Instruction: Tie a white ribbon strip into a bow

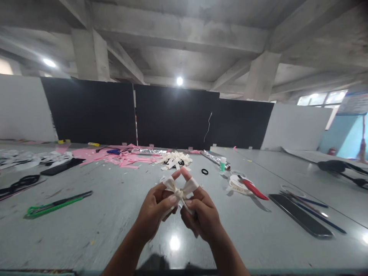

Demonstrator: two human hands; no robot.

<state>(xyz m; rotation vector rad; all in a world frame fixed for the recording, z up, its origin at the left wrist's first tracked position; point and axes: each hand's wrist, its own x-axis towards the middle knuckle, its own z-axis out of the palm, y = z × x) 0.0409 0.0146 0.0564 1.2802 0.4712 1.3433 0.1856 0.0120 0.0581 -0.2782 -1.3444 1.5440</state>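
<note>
Hands meet at lower centre of the frame: left hand (156,209) and right hand (201,216) both pinch a cream ribbon bow (180,190). Finished bows (174,159) lie piled on the grey table (100,230) just above.

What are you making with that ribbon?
Both hands hold a cream ribbon bow above a grey table. The left hand pinches its knot, and the right hand holds the other side, one loop around each raised forefinger. A pile of finished-looking bows lies farther back beside pink paper scraps.
</note>
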